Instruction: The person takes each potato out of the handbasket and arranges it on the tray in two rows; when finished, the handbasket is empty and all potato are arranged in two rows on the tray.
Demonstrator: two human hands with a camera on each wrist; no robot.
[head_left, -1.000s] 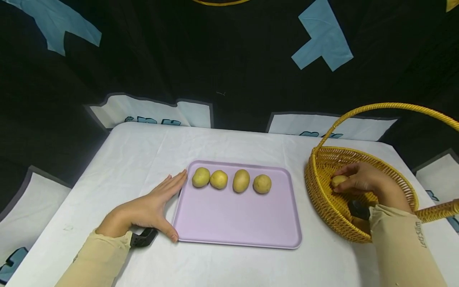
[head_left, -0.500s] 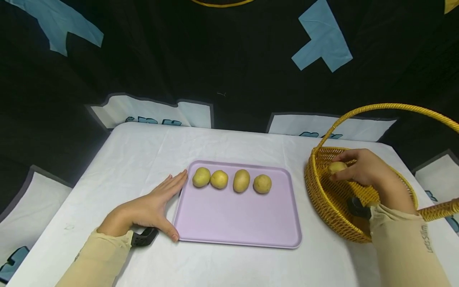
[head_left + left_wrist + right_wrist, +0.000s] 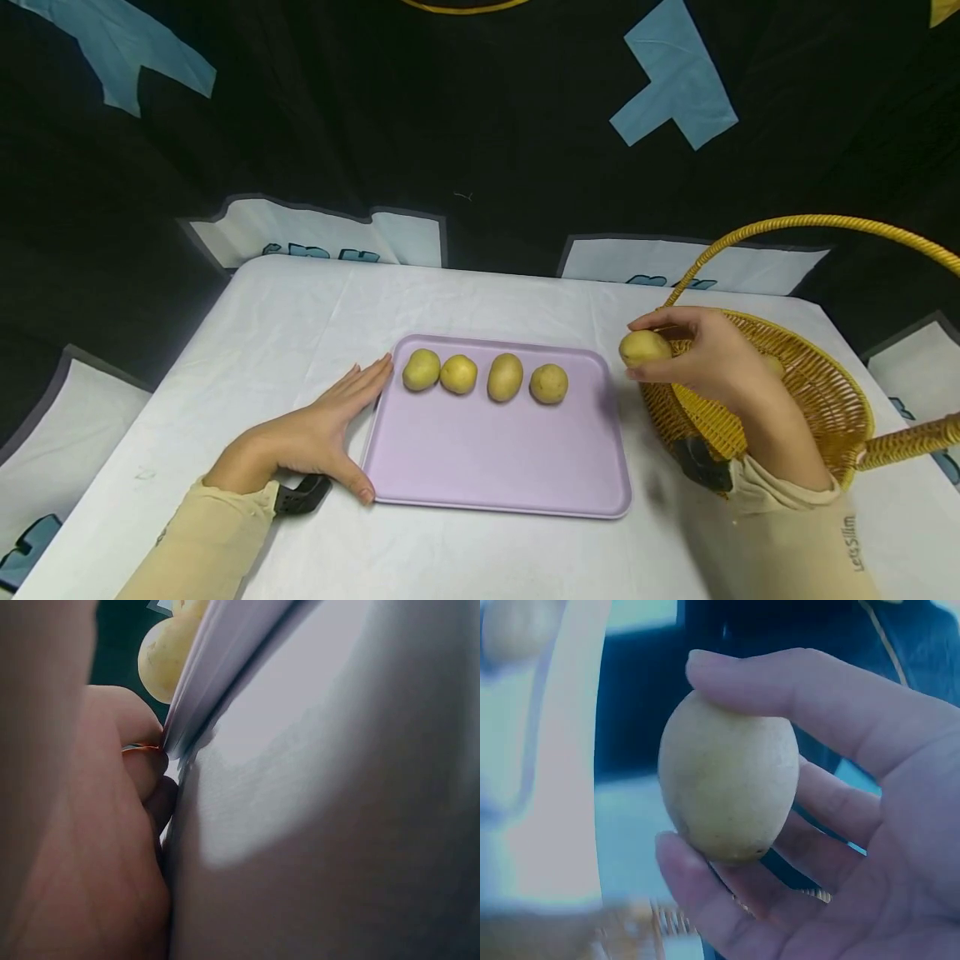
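My right hand [image 3: 701, 354] pinches a potato [image 3: 645, 347] between thumb and fingers, over the near-left rim of a woven yellow basket [image 3: 821, 387]. In the right wrist view the pale potato [image 3: 729, 776] sits between the thumb above and the fingers below. Another potato [image 3: 773, 365] shows inside the basket, partly behind the hand. Along the upper part of a lilac tray [image 3: 495, 458] several potatoes [image 3: 505, 378] lie in a row. My left hand [image 3: 318, 433], fingers extended, rests against the tray's left edge, its thumb at the near corner.
The basket's tall arched handle [image 3: 817, 221] rises over its opening on the right. A white cloth [image 3: 465, 300] covers the table beneath tray and basket. Dark fabric [image 3: 480, 150] with blue and white patches hangs behind the table.
My right hand has lifted the potato up out of the basket and moved left, toward the tray. My left hand and the tray stay in place.
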